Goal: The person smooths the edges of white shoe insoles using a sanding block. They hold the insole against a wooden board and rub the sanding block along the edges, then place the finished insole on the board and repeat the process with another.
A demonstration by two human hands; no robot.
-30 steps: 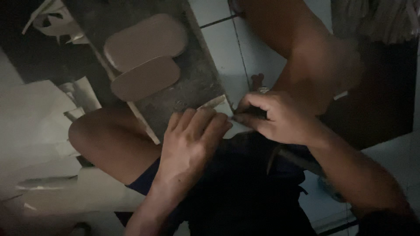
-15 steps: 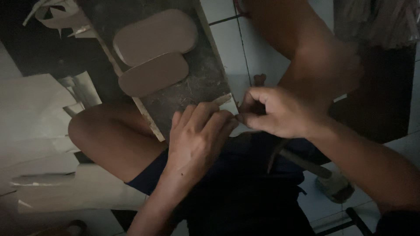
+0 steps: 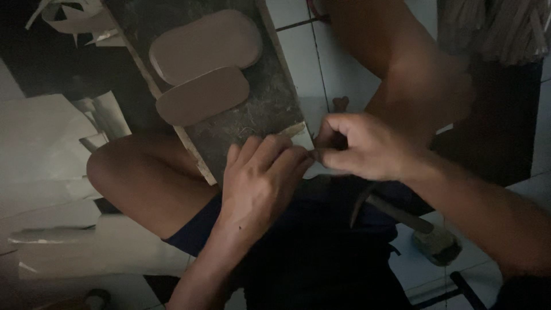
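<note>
A: What are the person's hands doing?

B: Both meet near the centre, over the person's lap. The left hand [image 3: 261, 181] lies palm down with fingers curled and close together, pressing the near corner of a dark stone slab [image 3: 241, 123], likely to steady a small pale piece [image 3: 298, 133] at that corner. What it grips underneath, if anything, cannot be told.

A: And the right?

B: The right hand [image 3: 367, 146], at three o'clock from the left, has thumb and forefinger pinched nearly shut on something thin and dark, too small and dim to name. The pinch touches the left fingertips, which suggests fine work needing both hands.

A: What lies on the slab?

B: Two flat, rounded sole-shaped pieces [image 3: 204, 69] sit side by side at eleven o'clock from the hands, well apart from them, probably set aside within reach.

A: Anything else nearby?

B: A hammer [image 3: 422, 229] rests at four o'clock, its head on the tiled floor [image 3: 298, 51] and its handle angling up toward the lap. Pale sheets of paper or card [image 3: 40, 155] spread at nine o'clock. Bare knees frame the slab on both sides.
</note>
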